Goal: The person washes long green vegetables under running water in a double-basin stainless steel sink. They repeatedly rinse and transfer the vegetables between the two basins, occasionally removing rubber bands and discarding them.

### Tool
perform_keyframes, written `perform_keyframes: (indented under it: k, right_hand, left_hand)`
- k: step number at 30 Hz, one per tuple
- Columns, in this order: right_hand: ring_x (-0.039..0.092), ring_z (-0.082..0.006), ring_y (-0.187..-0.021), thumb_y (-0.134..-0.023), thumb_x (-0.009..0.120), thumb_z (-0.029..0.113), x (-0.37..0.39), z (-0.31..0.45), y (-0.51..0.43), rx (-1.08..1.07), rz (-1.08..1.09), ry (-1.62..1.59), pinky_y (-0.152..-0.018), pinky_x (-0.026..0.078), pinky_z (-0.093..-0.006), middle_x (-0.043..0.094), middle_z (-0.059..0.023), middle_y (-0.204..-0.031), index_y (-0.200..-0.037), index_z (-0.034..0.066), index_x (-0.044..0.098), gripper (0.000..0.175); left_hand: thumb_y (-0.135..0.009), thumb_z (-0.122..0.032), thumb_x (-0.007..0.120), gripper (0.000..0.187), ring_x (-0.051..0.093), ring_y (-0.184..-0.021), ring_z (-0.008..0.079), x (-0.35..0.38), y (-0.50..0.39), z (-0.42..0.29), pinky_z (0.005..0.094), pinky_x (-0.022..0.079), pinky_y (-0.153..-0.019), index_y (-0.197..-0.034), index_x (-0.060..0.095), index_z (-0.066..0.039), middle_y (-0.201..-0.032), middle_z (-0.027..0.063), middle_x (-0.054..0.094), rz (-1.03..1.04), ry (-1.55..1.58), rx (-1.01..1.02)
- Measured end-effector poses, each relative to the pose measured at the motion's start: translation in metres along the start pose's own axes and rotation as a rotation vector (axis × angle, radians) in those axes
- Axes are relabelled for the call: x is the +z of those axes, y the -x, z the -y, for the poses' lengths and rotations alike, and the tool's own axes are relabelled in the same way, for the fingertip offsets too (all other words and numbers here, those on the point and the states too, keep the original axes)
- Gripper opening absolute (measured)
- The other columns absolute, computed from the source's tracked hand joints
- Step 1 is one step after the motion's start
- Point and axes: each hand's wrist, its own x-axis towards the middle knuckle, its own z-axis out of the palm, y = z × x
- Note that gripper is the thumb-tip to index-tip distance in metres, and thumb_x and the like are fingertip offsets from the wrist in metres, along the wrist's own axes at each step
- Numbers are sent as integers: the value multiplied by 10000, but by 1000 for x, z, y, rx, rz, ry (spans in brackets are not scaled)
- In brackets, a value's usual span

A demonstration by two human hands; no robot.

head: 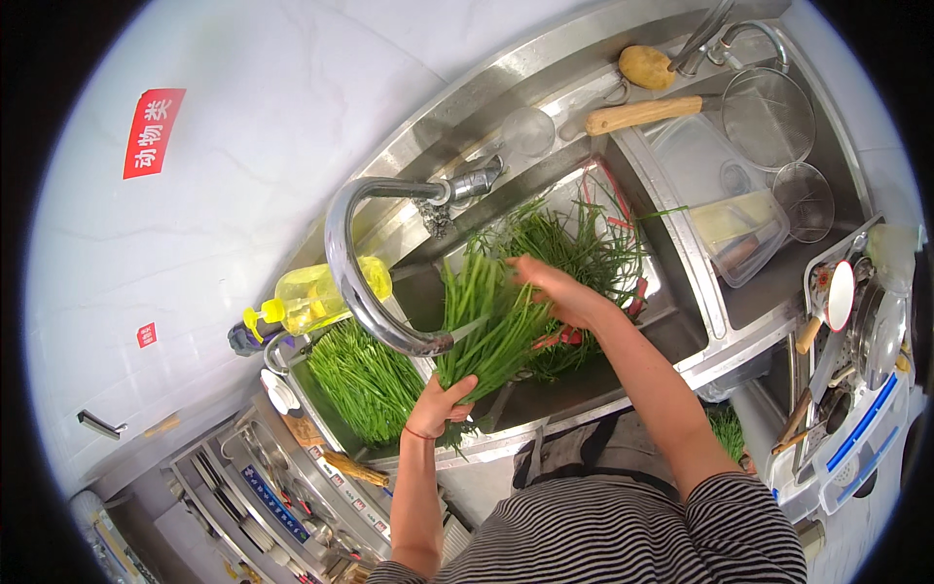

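My left hand [441, 405] grips one end of a bunch of long green chives [492, 328] over the middle sink basin. Water runs onto the bunch from the curved chrome faucet [346, 270]. At the bunch's right side is my right hand [558, 288], slightly blurred, with its fingers apart and close to the leaves. Beneath and behind it lies a loose, tangled heap of chives [576, 237] in the basin, with red ties [562, 337] among them. More chives [365, 383] lie lined up in the left basin.
A yellow pump bottle [314, 296] stands behind the left basin. The right basin holds a clear plastic container [737, 233] and wire strainers [770, 117]. A wooden handle [642, 115] rests across the divider near a potato [646, 67]. Utensils fill a rack [865, 314] at far right.
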Motion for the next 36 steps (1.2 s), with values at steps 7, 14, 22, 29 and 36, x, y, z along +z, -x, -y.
perform_keyframes:
  k: [7,14,22,29,36]
  right_hand:
    - [663,-257,-978,-745,849,398,27,-4,-28,-385,140,473,-852,511,-371,697,-187,-1095,-1196,-84,628,696]
    - [633,-141,-849,-849,775,205,18,8,-4,-241,272,197,-750,500,-296,686,-73,-937,-1079,-56,676,362]
    - [622,-143,-934,-874,741,162,9,25,9,-111,391,141,-771,514,-306,651,-62,-1014,-1159,-19,620,358]
    - [668,-193,-891,-943,641,168,11,13,9,-63,302,-241,-800,555,-349,667,-78,-1009,-1164,-9,605,285]
    - [648,-196,-886,-1014,535,235,8,-14,-18,-42,85,-514,-840,546,-364,651,-56,-983,-1040,41,594,204]
  left_hand:
    - [-1010,-342,568,259,291,-394,68,-12,-6,2,241,193,-403,-1026,528,-87,-539,-8,425,17,49,-35]
    - [-1022,-366,533,284,288,-366,72,-20,-9,1,239,193,-389,-978,544,-86,-493,-11,403,-49,53,-25]
    - [-1014,-314,561,224,302,-391,68,-14,-7,-3,233,198,-392,-1005,521,-94,-564,-10,448,-15,40,13]
    - [-975,-224,644,203,305,-442,59,-5,-1,-7,237,210,-418,-1052,521,-83,-676,-25,476,-211,-84,13]
    - [-917,-337,718,428,520,-670,77,5,4,-14,226,408,-521,-1190,536,-61,-947,8,611,-303,-296,-6]
